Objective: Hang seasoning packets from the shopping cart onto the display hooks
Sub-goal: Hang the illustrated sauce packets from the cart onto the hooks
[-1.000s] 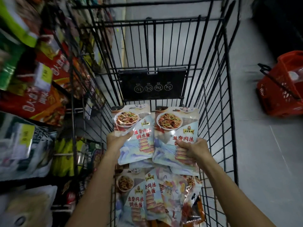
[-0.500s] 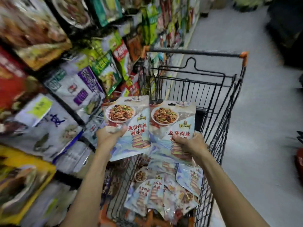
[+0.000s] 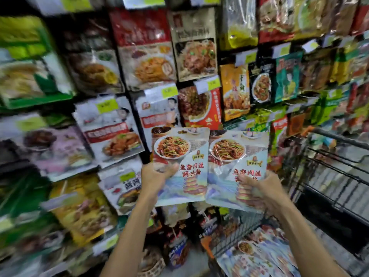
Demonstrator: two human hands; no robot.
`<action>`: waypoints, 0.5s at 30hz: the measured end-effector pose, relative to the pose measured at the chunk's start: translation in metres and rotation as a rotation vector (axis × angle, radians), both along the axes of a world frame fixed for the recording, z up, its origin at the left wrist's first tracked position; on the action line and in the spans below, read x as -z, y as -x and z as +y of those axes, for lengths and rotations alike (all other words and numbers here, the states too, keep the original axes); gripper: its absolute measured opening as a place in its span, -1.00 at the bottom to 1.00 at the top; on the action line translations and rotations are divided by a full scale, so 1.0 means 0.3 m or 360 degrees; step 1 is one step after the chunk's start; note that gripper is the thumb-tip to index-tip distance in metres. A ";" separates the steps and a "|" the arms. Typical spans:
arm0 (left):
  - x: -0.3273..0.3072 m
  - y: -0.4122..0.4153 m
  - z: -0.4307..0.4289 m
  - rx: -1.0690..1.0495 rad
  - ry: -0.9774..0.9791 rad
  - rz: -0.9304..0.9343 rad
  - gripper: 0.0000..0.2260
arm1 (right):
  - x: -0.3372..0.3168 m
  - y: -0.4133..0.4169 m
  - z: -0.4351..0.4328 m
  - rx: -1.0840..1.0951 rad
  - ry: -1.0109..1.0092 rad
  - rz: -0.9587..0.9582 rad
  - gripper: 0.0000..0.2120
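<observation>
Two light-blue seasoning packets with a noodle-dish picture and red characters are held upright side by side in front of the display. My left hand grips the left packet at its lower left edge, thumb on the front. My right hand grips the right packet at its lower right, fingers curled round its edge. The black wire shopping cart stands at the right, with several more of the same packets lying in its bottom. No bare display hook can be made out.
The display wall ahead is packed with hanging packets of many kinds, with yellow-green price tags at the hook ends. More packets hang low between my forearms. The cart handle with an orange end is at the right.
My view has swung left and up from the cart to the display wall. Both hands have lifted their packets out of the cart and carried them toward the display, grips unchanged.
</observation>
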State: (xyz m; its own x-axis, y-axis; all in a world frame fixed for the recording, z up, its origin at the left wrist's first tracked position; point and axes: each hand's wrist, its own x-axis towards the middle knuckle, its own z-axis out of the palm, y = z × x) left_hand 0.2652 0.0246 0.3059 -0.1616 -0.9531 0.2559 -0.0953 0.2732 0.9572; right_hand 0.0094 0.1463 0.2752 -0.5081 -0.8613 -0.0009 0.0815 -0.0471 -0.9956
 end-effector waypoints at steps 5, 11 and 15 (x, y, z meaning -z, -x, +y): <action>-0.123 -0.353 0.055 -0.0336 0.0147 0.0041 -0.53 | -0.114 -0.273 -0.159 -0.0388 0.0143 0.0033 -0.83; -0.191 -0.785 0.146 -0.0668 0.0380 -0.0042 -0.49 | -0.177 -0.671 -0.313 -0.0862 0.0157 -0.0148 -0.76; -0.188 -1.045 0.169 -0.0891 0.0315 -0.0025 -0.54 | -0.196 -0.937 -0.373 -0.1031 0.0160 -0.0089 -0.76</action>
State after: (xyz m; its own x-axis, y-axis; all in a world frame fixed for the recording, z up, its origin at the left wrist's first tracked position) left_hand 0.5788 0.0754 0.3624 0.3470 -0.8288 0.4389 -0.2898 0.3503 0.8907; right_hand 0.2905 0.0343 0.3339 0.1121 -0.9901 0.0846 0.1759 -0.0640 -0.9823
